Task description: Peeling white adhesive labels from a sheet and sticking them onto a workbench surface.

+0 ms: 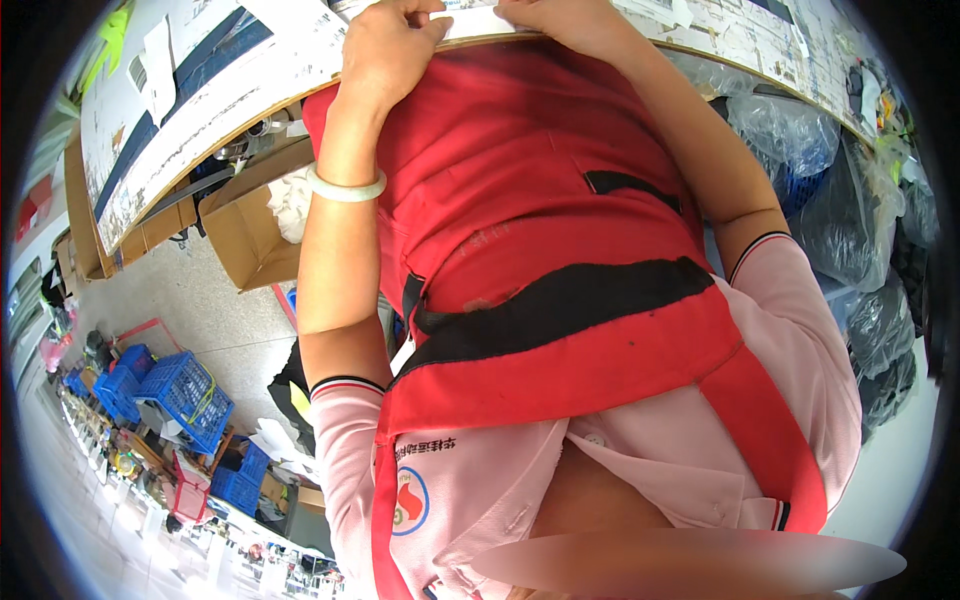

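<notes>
At the near edge of the worktable [290,58], a small flat white piece [475,23] lies between my hands. Whether it is paper or cloth cannot be made out. My left hand [392,45], below a pale bangle, has its fingers curled and pinched at the piece's left end. From the other side my right hand [575,22] pinches the right end between thumb and fingers. The top edge of the picture cuts off part of both hands.
A white strip [160,70] lies on the table at left. Below stands an open cardboard box [245,225] with pale material in it. Blue crates [185,395] are on the floor farther off. Clear plastic bags [840,215] crowd the right side. A red apron [520,150] covers my front.
</notes>
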The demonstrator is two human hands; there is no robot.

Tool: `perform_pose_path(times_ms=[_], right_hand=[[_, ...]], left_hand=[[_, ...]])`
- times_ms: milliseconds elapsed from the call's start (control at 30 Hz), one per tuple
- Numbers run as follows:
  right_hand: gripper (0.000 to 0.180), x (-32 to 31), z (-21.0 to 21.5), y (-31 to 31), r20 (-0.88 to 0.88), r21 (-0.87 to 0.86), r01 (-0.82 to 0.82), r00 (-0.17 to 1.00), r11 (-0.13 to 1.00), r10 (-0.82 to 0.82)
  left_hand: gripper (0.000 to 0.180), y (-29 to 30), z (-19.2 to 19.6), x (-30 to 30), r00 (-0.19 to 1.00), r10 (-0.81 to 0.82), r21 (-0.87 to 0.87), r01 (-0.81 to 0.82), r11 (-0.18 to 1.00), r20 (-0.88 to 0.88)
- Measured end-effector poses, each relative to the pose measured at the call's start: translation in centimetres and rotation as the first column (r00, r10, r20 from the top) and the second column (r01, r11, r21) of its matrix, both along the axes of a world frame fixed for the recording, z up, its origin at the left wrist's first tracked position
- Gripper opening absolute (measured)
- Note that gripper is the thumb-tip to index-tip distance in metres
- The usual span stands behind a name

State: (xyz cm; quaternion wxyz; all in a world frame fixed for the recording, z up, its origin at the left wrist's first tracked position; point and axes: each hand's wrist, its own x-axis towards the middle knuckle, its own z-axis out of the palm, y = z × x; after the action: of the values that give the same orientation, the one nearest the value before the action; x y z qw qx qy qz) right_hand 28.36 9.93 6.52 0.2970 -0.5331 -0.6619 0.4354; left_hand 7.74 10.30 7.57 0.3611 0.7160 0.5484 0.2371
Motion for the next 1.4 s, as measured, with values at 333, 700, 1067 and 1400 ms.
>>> perform_pose_path(times_ms=[333, 700, 1067, 1400], right_hand=[[0.042, -0.2, 0.0, -0.3, 0.115, 0.074, -0.036, 0.993, 0.997, 0.028], [0.042, -0.5, 1.0, 0.1, 0.137, 0.005, -0.052, 0.989, 0.999, 0.051], [0.039, -0.4, 0.6, 0.1, 0.204, 0.092, -0.07, 0.978, 0.993, 0.05], [0.037, -0.5, 0.6, -0.2, 0.209, 0.081, -0.031, 0.978, 0.996, 0.013]], left_hand=[[0.033, -1.6, 0.9, -0.6, 0.993, -0.111, 0.096, 0.105, 0.99, 0.052], [0.03, -1.6, 0.4, -0.7, 0.995, -0.103, 0.113, 0.102, 0.988, 0.001], [0.03, -1.6, 0.2, -0.7, 0.989, -0.144, 0.156, 0.145, 0.977, -0.019], [0.028, -2.0, 1.0, -0.5, 0.996, -0.073, 0.098, 0.068, 0.993, 0.048]])
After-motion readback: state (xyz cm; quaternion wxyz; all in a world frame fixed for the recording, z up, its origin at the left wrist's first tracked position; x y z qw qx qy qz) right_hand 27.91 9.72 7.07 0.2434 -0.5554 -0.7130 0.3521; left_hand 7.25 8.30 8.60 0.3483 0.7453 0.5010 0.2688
